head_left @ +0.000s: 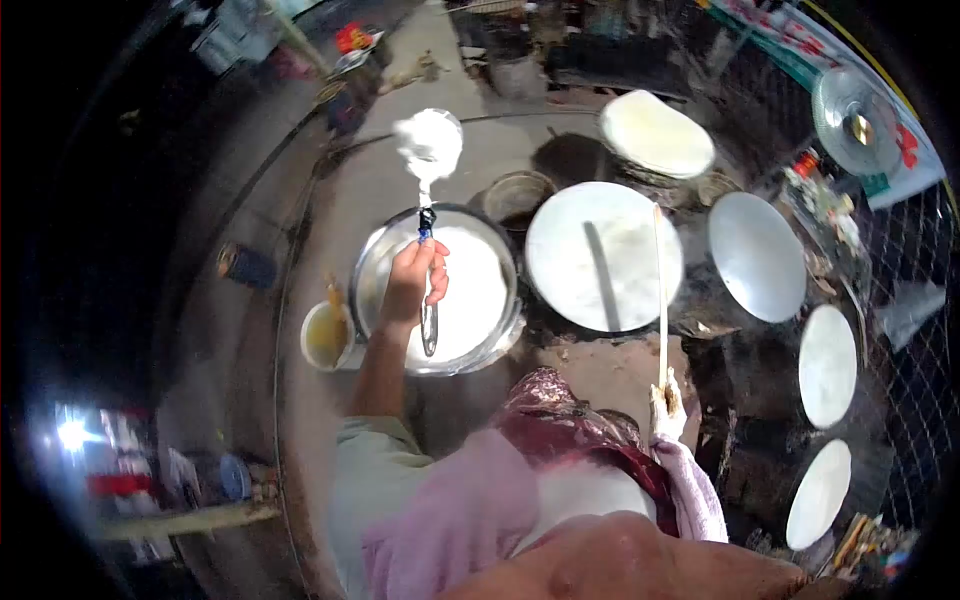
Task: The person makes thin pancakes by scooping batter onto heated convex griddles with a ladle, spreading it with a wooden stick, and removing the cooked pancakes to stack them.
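Observation:
My left hand (418, 277) is closed around the handle of a ladle (430, 145), whose round bowl is coated white. It is held over a wide metal basin (510, 262) of white liquid (470, 300). On the right, my right hand (667, 408), in a whitish covering, grips the lower end of a long thin stick (660, 290). The stick points away from me, across the right side of a round white griddle (565, 260). A dark, narrow shadow crosses the griddle's middle.
A stack of pale flat rounds (655, 135) stands beyond the griddle. To the right are a round metal lid (757, 257) and two white discs (827, 367). A cup of yellow liquid (325, 336) sits left of the basin. Wire mesh (915, 400) lines the far right.

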Demonstrator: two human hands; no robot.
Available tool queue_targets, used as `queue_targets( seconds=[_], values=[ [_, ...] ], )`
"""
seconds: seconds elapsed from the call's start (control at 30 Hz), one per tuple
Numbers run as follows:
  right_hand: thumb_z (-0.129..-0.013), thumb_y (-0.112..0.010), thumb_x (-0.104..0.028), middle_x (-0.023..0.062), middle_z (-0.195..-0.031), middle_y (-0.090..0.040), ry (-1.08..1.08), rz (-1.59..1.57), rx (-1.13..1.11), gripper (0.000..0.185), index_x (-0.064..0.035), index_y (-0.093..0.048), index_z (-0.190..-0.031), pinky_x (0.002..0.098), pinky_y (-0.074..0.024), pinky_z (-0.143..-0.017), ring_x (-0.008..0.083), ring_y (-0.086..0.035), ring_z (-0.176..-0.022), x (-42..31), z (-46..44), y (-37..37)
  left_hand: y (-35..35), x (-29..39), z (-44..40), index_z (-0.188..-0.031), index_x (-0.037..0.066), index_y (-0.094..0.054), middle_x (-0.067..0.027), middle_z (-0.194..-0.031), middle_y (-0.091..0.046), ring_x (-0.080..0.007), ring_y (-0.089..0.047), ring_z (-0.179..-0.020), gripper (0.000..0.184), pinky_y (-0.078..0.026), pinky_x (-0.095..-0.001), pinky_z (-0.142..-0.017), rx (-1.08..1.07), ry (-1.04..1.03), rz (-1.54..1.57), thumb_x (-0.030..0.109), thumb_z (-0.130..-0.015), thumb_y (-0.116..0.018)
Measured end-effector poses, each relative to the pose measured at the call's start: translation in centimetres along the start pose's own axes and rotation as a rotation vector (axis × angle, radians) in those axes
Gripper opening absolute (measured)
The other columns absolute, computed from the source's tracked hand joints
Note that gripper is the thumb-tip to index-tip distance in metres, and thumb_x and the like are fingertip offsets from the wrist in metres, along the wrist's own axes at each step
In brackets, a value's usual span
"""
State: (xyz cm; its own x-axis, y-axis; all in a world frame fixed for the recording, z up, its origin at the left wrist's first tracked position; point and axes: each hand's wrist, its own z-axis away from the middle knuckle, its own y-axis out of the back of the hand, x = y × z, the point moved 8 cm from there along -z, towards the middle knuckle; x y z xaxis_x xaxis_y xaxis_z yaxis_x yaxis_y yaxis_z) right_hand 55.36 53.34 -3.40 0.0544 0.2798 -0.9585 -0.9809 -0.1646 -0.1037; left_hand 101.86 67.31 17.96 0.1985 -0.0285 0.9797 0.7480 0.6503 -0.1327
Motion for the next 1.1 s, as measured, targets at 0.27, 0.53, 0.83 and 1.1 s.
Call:
queue_targets(
  seconds=[0.27, 0.53, 0.83, 1.1],
  values=[
    [-0.088, -0.064, -0.002, 0.0038, -0.118, -0.059, 0.11, 0.122, 0.149, 0.051, -0.0008, -0.047, -0.136, 0.0208, -0.0443, -0.084, 0.0082, -0.054, -0.095, -5.5, -4.8, 12.9, -25.4, -10.8, -2.9, -0.098, 0.002, -0.052, 0.0065, -0.06, -0.038, -0.002, -0.03, -0.038, 0.029, -0.027, -0.0195, -0.043, -0.665, 0.713, 0.61, 0.027, -0.102, -0.039],
    [-0.089, -0.066, -0.007, 0.0074, -0.126, -0.058, 0.058, 0.017, 0.322, 0.051, 0.004, -0.047, -0.135, 0.0213, -0.0442, -0.089, 0.0083, -0.055, -0.102, -2.8, -12.2, 34.4, -54.7, -15.0, -5.1, -0.103, 0.003, -0.057, 0.007, -0.045, -0.032, -0.0055, -0.027, -0.035, 0.036, -0.021, -0.0232, -0.037, -1.153, 0.866, 0.724, 0.032, -0.103, -0.034],
    [-0.091, -0.062, -0.027, 0.0135, -0.108, -0.064, 0.307, 0.402, 0.342, 0.06, -0.0088, -0.038, -0.143, 0.0287, -0.0471, -0.079, 0.0178, -0.06, -0.087, -11.0, -29.5, 35.9, -75.3, -24.8, -16.0, -0.097, -0.001, -0.051, 0.0018, -0.059, -0.035, -0.0086, -0.03, -0.042, 0.038, -0.025, -0.0255, -0.04, -0.624, 0.492, 0.191, 0.036, -0.1, -0.046],
    [-0.091, -0.054, -0.042, 0.0223, -0.088, -0.065, -0.05, 0.849, 0.389, 0.057, -0.0153, -0.044, -0.14, 0.0444, -0.0499, -0.065, 0.0335, -0.065, -0.074, -9.7, -32.8, 34.5, -72.9, -31.1, -20.7, -0.075, -0.002, -0.052, -0.0106, -0.063, -0.057, -0.0186, -0.052, -0.045, 0.025, -0.042, -0.0338, -0.045, -0.419, -0.033, -0.385, 0.018, -0.089, -0.06]
  ],
)
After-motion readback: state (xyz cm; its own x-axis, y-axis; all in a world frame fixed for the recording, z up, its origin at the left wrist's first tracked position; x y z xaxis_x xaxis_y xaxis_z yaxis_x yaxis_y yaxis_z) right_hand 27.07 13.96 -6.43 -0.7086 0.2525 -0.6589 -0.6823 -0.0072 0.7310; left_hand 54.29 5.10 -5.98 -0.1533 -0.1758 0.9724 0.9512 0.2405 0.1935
